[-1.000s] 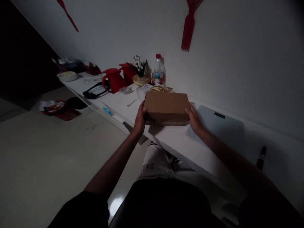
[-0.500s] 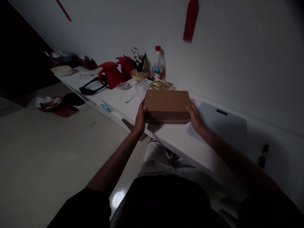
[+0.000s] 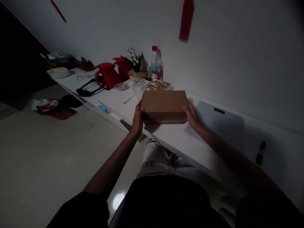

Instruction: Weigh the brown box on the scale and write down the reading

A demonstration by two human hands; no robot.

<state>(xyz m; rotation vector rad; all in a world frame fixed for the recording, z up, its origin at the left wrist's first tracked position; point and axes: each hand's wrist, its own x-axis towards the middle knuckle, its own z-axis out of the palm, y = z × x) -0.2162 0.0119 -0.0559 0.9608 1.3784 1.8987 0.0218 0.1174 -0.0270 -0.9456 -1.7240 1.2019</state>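
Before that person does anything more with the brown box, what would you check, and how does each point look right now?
1. Left hand on the box: ok, it grips the left end.
2. Right hand on the box: ok, it grips the right end.
3. Box closed: ok, the lid lies flat.
4. Box resting on the table: cannot tell, the underside is in shadow.
5. Space behind the box: not ok, a gold packet and a bottle stand close behind.
6. Space to the right: not ok, a grey pad lies beside the right hand.
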